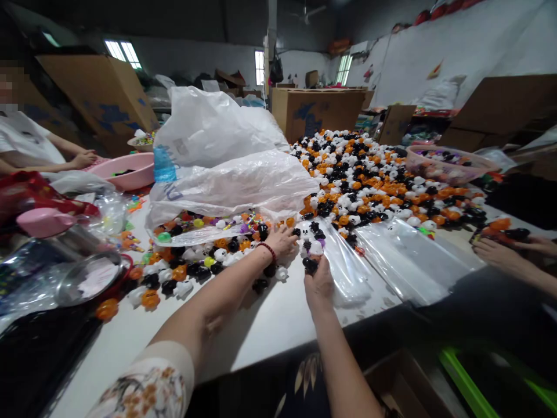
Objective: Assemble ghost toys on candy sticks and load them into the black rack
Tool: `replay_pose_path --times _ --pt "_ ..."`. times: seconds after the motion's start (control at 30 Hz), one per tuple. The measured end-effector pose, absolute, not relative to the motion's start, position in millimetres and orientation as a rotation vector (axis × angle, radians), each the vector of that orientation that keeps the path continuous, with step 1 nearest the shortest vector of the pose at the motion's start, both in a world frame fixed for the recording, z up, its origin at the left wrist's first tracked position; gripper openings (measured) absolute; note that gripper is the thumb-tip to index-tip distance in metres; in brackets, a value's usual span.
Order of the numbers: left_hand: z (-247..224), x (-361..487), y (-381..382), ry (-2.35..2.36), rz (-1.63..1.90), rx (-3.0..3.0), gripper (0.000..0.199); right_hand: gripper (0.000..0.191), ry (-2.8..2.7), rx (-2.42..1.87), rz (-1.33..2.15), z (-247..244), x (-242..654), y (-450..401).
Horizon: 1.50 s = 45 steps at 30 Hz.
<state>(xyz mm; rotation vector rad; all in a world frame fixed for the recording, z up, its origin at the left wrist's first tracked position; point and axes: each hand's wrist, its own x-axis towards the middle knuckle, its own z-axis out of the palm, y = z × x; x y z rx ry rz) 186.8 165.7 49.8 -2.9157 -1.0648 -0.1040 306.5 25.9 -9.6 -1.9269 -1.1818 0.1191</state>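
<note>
Centrally, two bare hands work over a white table (256, 342) strewn with small orange, black and white toys. The right hand (319, 283) is closed around a little cluster of toys (314, 248), black, white and purple, which pokes up above its thumb and fingers. To its left, the left hand (282, 241), with a dark red bead bracelet (268, 251) at the wrist, reaches forward palm down among loose toys (220, 255); whether its fingers grip one cannot be told. Those toys spill from under the edge of a large white plastic bag (226, 174), which lies crumpled just beyond. Clear plastic sleeves (348, 270) lie flat just right of the right hand, with a second stack of sleeves (418, 264) beside them. Behind these spreads a big heap of toys (361, 174), with a cardboard box (322, 113) at its back. At the far right, a co-worker's hand (494, 252) is beside orange and black toys (500, 225). At the far left, another person in a white top (32, 142) sits near a pink basin (139, 174).
</note>
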Motion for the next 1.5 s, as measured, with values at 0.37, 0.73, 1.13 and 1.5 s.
replay_pose_path --times 0.37,0.73,1.13,1.5 --pt "67 87 154 -0.943 -0.064 -2.885 0.042 0.072 -1.436 -1.867 -0.099 -14 297 24" --pt "36 21 -83 -1.448 -0.657 -2.522 0.042 0.070 -1.755 -1.727 -0.482 6 273 -8" --pt "-5 -2 -69 -1.776 -0.732 -2.553 0.072 0.080 -2.051 -1.622 -0.157 -41 193 5" --pt "-16 -4 -52 -1.845 -1.040 -2.485 0.052 0.059 -1.926 -1.348 0.078 -8 148 -19"
